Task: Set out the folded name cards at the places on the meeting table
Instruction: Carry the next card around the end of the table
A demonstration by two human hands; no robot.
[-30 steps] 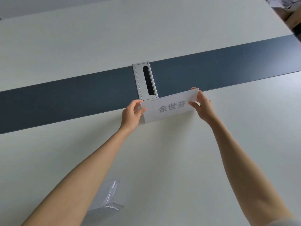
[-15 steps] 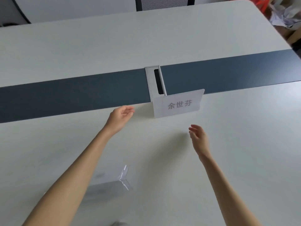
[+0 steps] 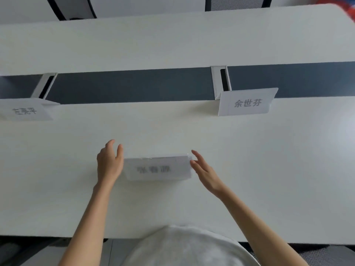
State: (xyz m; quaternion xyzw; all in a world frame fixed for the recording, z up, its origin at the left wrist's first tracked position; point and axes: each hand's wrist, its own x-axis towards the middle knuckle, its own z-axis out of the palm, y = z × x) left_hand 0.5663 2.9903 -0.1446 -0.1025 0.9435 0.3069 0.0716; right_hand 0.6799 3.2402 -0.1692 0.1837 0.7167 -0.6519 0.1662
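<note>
The near name card (image 3: 158, 168) is standing on the white table (image 3: 172, 129) between both hands, its long axis running left to right, its blurred printed face tilting toward the wearer. The left hand (image 3: 109, 163) and right hand (image 3: 204, 170) are flanking its ends, fingers spread, gripping nothing. Half a second ago they were withdrawing from the far card (image 3: 246, 102), standing now by the dark strip (image 3: 134, 85).

near card (image 3: 158, 168) on the table (image 3: 192, 131) between both hands; two cards (image 3: 246, 102) (image 3: 25, 111) behind, far right and left.
</note>
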